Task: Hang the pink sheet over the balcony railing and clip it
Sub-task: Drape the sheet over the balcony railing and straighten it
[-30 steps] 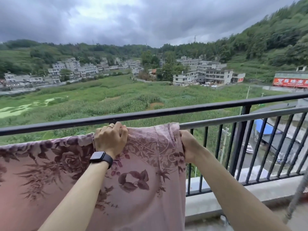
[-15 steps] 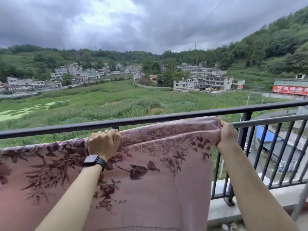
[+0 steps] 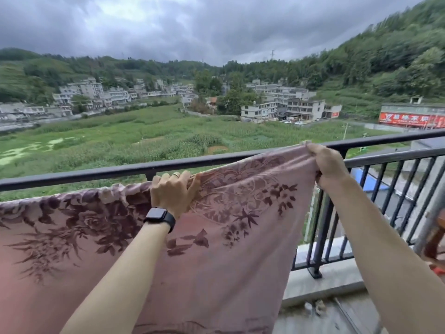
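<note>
Clearly our left hand and right hand both grip the soft, floppy sheet by its top edge along the railing.

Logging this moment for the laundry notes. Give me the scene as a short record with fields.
setting: balcony above green fields, grey sky
sheet: pink floral sheet draped on the inner side of the black balcony railing, top edge at the rail
left hand: gripping the sheet's top edge; black smartwatch on the wrist, ring on a finger
right hand: pinching the sheet's right corner, raised at the top rail
clips: none visible
</note>
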